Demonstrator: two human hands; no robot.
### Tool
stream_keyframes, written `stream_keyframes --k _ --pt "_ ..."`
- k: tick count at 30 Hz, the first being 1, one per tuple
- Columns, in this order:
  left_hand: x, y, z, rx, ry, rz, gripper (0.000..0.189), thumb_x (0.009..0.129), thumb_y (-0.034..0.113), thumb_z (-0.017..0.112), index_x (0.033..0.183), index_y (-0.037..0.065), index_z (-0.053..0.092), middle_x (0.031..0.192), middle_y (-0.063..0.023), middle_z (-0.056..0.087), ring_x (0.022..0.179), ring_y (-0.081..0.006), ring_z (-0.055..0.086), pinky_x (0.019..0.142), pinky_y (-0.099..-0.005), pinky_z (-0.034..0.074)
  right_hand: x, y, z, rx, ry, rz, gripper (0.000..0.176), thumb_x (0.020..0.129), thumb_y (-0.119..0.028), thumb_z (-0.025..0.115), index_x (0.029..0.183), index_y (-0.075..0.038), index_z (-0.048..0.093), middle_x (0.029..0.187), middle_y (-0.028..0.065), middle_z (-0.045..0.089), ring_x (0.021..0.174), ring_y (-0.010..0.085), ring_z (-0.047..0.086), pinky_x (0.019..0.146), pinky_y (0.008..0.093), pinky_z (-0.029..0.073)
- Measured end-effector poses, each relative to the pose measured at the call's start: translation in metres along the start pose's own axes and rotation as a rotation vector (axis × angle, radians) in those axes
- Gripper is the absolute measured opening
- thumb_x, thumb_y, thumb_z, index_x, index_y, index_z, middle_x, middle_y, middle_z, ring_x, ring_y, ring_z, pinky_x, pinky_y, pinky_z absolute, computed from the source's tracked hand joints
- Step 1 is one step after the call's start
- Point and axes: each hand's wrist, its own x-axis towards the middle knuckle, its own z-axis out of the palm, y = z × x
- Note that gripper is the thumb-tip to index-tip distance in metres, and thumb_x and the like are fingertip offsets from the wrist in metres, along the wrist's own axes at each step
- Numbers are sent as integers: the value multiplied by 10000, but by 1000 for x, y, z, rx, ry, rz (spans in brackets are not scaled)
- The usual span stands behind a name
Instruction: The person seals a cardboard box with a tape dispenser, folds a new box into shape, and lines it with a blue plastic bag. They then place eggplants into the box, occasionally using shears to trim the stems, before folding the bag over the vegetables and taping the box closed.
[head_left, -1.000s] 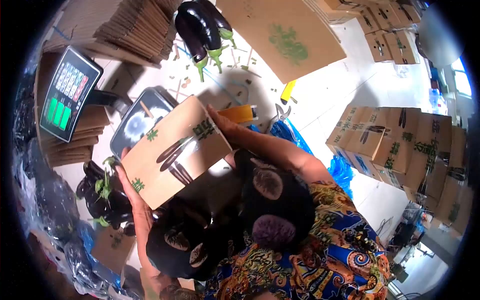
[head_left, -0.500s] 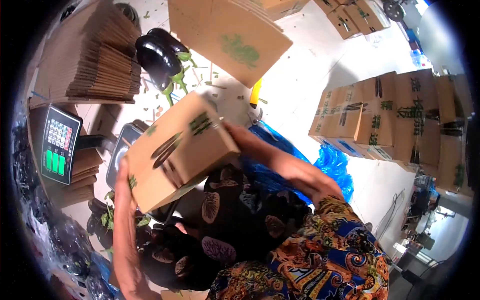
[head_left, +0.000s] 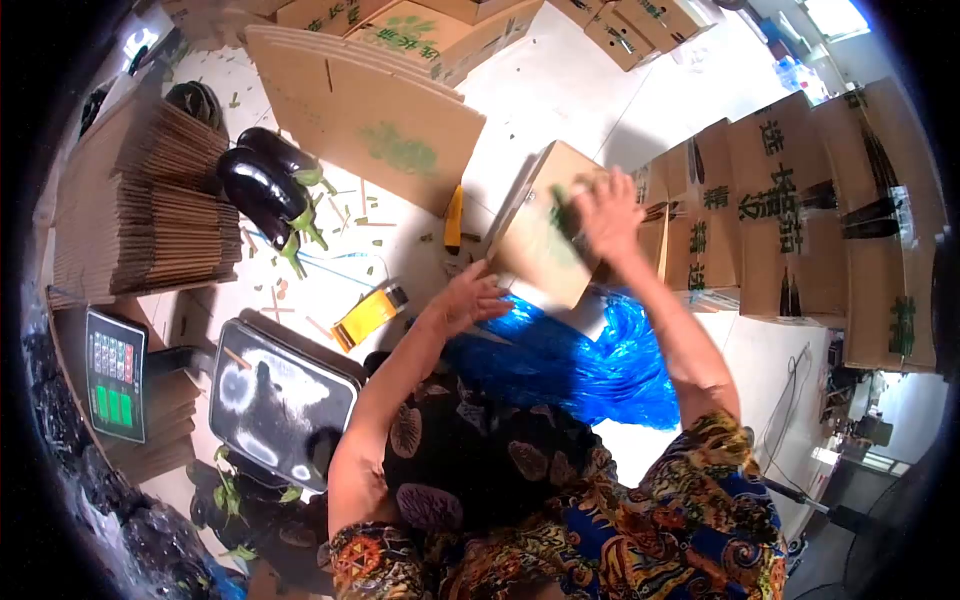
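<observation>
A closed cardboard box with green and dark print, slightly blurred, is tilted in front of me beside the stacked boxes. My right hand lies against its right side, fingers spread. My left hand is at the box's lower left corner, its fingers stretched out and apart. Crumpled blue plastic sheeting spreads below the box and between my forearms. A yellow-handled tool lies on the floor just left of the box.
At left stand a weighing scale with its display and a stack of flattened cartons. Several eggplants and a yellow-and-black object lie on the littered floor. Printed boxes are stacked at right; an upright cardboard sheet stands ahead.
The box has moved from above the scale to the right, beside the stacked boxes. Both hands moved right with it, and the scale's platform and the yellow-and-black object are now uncovered.
</observation>
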Motion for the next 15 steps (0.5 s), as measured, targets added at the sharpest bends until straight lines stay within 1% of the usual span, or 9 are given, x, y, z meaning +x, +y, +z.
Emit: stream_keyframes --k 1,2,3,5,8,9,12,13,15 --pt "-7 5 4 5 -75 -22 561 956 223 501 1432 22 284 1296 -197 483 1016 -331 609 822 -410 529 -6 -10 17 67 0 -109 699 891 -635 371 1377 -138 438 1495 168 252 1401 355 173 1064 631 199" --pt "-11 4 1 90 -39 14 574 956 247 511 1430 16 284 1286 -200 488 1043 -318 596 850 -402 516 -8 -12 55 174 142 -359 656 859 -574 521 1400 -221 405 1490 154 267 1376 369 215 1021 655 220" --pt "-17 4 -6 176 0 51 588 955 270 521 1428 11 285 1277 -203 493 1069 -306 583 879 -395 503 -22 -36 53 14 -58 -288 694 835 -594 542 1402 -223 394 1510 155 225 1378 386 200 1018 622 240" --pt "-31 13 -22 264 83 118 592 956 290 528 1420 5 295 1249 -200 515 1075 -281 579 890 -381 495 -25 -38 87 11 -145 -265 678 808 -496 630 1387 -225 405 1525 152 194 1366 397 221 998 575 283" --pt "-70 13 -54 246 246 131 546 959 266 519 1404 10 331 1191 -180 561 1008 -250 604 838 -359 512 -27 -13 111 -65 23 -396 696 758 -373 713 1369 -224 415 1523 153 199 1360 391 239 974 548 314" --pt "-81 11 -63 233 314 107 524 960 250 516 1397 15 346 1169 -173 575 983 -243 611 819 -349 517 -25 -12 121 -90 113 -403 739 711 -264 751 1366 -224 411 1514 165 210 1344 387 263 950 530 332" --pt "-108 4 -83 292 454 37 417 969 179 482 1355 40 413 1158 -141 602 915 -215 638 774 -297 535 -17 -20 120 -116 -9 -316 672 753 -197 694 1357 -241 402 1518 162 194 1330 397 261 951 533 330" --pt "-117 5 -84 342 486 16 399 971 172 474 1345 45 425 1177 -134 600 911 -205 641 775 -288 536 -13 -33 109 -221 -83 -252 621 782 -221 677 1352 -206 431 1498 187 238 1310 393 314 967 517 346" --pt "-134 10 -85 380 489 1 374 967 183 475 1320 60 464 1164 -115 619 909 -171 643 771 -279 536 5 -48 80 121 -187 -346 545 838 -258 639 1341 -151 459 1453 229 316 1254 395 404 959 502 387"
